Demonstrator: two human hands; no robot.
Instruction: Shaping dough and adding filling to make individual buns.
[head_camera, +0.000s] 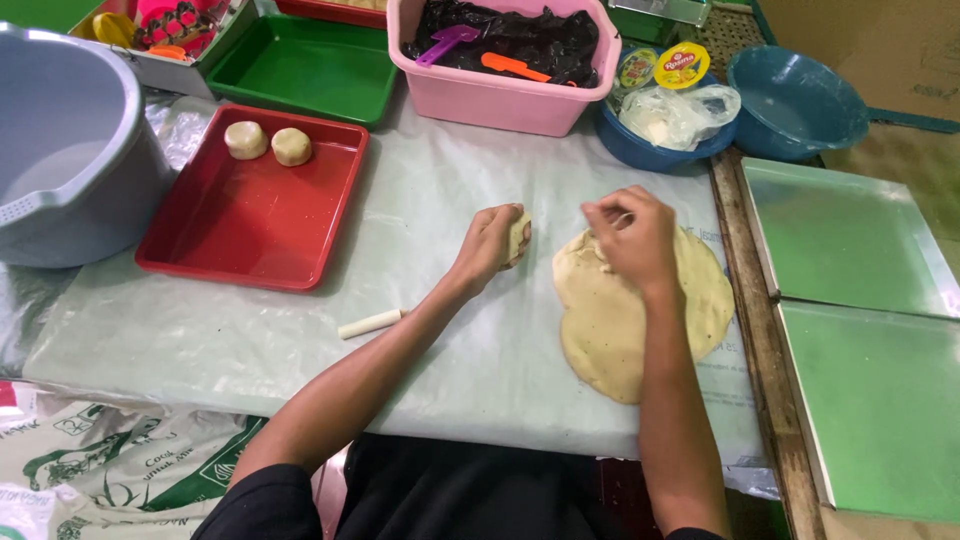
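Left hand (492, 245) is curled shut round a small lump of dough (518, 238), held just off the plastic-covered table (450, 350), a bit left of the big dough sheet (640, 315). Lump shows pale between thumb & fingers; hand's back faces the camera. Right hand (630, 235) sits on the top edge of that flattened dough sheet, fingers bunched and pinching at the dough there — looks like a pinch grip, tho fingertips are partly hidden by the knuckles. Sheet is a rough oval, pale yellow w/ tiny specks, lying flat near the table's right edge.

Short white stick-like roller (370, 323) lies on the plastic near the left forearm, not touching it. Red tray (250, 235) sits well left, w/ two round dough pucks (268, 142) side by side in its far corner. Green tray (305, 70) behind it. Grey bucket (65, 150) at far left. Pink tub (500, 95) at the back holds black plastic plus a purple & an orange tool. Blue bowl (650, 152) beside it holds a clear bag & round lidded packs; a teal bowl (795, 100) stands just right of that. Two metal baking sheets (850, 320) lie on the right, past the table edge.
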